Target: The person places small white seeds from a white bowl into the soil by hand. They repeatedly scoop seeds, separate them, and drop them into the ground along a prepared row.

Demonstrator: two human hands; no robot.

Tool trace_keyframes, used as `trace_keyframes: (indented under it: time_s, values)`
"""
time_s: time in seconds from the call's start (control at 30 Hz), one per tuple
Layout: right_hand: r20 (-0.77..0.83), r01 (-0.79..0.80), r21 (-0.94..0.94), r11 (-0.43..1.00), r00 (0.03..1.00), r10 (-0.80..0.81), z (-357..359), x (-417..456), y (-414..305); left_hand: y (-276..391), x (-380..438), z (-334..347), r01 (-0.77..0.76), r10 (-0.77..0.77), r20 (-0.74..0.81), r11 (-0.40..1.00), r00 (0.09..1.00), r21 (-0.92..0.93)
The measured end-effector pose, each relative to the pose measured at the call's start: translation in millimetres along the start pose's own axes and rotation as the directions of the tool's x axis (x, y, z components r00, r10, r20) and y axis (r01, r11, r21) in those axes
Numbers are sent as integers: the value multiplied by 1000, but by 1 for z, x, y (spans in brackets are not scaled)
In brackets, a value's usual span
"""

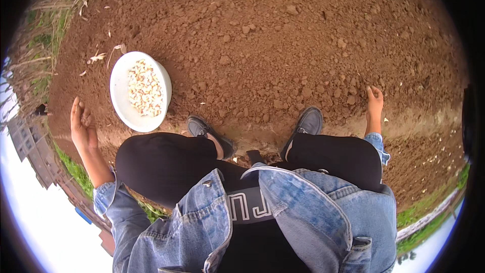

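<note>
A white plastic basin (165,83) rests on the brown soil to the left, a little tilted in view. Inside it lies a heap of small cream and tan pieces that look like garlic cloves (144,89). My left hand (84,126) hovers left of the basin, apart from it, with the fingers partly curled; whether anything sits in the palm is hidden. Far to the right, my right hand (374,100) reaches low over the loose soil (265,64), thumb and fingers drawn near each other. Anything between those fingertips is too small to tell.
My dark shoes (311,121) stand on a trodden strip at the edge of the tilled bed. Dry husks (96,57) lie beyond the basin. Dry stalks (57,34) border the far left. Pale bits (447,159) dot the soil at right.
</note>
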State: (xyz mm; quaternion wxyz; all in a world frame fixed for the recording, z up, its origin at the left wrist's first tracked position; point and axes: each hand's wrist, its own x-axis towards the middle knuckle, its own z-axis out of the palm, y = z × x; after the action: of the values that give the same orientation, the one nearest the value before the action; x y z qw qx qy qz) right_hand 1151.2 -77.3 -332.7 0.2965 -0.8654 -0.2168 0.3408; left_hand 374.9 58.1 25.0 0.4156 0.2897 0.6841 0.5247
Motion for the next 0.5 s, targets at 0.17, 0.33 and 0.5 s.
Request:
trace_keyframes:
  time_s: [0.17,0.33,0.5]
  values:
    - [181,-82,-103,991,978,100,-21,4,-31,-158,-36,-164,261,-291,-573,956,766,-138]
    - [338,103,-270,957,941,-6,22,-8,13,-256,-119,-356,456,-149,-652,827,743,330]
    - [196,270,-436,859,960,-203,-46,15,-6,-340,-91,-171,480,-568,-473,822,673,-305]
